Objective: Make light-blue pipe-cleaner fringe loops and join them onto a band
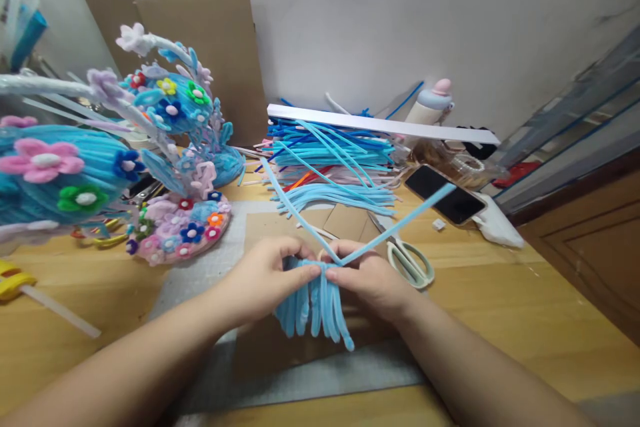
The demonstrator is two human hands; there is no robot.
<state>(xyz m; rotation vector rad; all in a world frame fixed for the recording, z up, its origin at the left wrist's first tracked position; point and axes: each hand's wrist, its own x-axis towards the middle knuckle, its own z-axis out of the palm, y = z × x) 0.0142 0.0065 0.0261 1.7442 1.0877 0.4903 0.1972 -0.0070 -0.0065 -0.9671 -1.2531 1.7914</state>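
Both hands meet at the middle, over a brown cardboard sheet on a grey cutting mat. Between them hangs a light blue pipe-cleaner piece, its several strands pointing down from a bar across the top. My left hand pinches the bar's left part between thumb and fingers. Pressed on its right part are the thumb and fingers of my right hand. Two long light blue ends spread upward in a V from beside the right thumb.
Green-handled scissors and a black phone lie to the right. Behind are piled pipe cleaners under a white strip. Flower-covered blue decorations crowd the left, with a round flowered base. A bottle stands at the back.
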